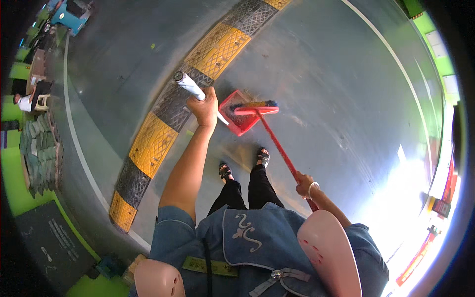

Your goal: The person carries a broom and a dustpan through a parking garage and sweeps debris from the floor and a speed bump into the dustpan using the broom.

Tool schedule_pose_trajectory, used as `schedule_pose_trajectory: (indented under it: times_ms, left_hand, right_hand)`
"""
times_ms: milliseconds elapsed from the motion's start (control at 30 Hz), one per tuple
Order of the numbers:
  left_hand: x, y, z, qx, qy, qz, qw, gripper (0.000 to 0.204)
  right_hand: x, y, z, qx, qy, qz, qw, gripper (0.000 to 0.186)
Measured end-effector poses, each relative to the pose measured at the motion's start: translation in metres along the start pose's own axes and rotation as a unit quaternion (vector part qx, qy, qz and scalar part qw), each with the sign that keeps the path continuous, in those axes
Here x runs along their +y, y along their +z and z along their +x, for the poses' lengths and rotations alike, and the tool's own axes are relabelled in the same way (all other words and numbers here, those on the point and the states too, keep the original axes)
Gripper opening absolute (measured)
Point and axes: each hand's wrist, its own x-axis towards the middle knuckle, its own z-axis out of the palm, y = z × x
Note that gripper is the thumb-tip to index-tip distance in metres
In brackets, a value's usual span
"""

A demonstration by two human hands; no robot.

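My left hand (pixel 203 107) is wrapped round the white pole of a long-handled dustpan, near the pole's upper end. The red pan (pixel 241 127) rests on the floor ahead of my feet, with some debris visible inside. A broom (pixel 256 110) with a red head and dark bristles lies over the pan's opening, bristles at the pan. Its red handle (pixel 279 146) slants back toward me, and my right hand (pixel 305 185) grips it near the upper end. A pale bracelet sits on my right wrist.
A yellow-and-black speed bump (pixel 157 142) runs diagonally just left of the dustpan. At far left, stacked sacks (pixel 40 148) stand near a seated person (pixel 30 101). A blue machine (pixel 71 17) is at the upper left. Bright light falls on the floor at right.
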Motion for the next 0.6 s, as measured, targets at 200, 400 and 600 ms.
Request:
schedule_pose_trajectory:
  times_ms: [200, 400, 600]
  left_hand:
    - [-0.006, -0.012, -0.005, -0.018, 0.012, 0.024, 0.999, 0.025]
    - [-0.014, -0.027, 0.004, -0.022, -0.085, 0.002, 0.996, 0.023]
    - [-0.013, -0.028, 0.011, -0.030, -0.082, 0.011, 0.996, 0.019]
  right_hand:
    - [-0.019, -0.037, 0.072, 0.070, 0.037, 0.021, 0.997, 0.034]
    - [-0.038, -0.012, 0.129, 0.062, 0.051, -0.064, 0.995, 0.046]
    - [0.001, -0.005, 0.052, 0.005, 0.016, -0.087, 0.996, 0.054]
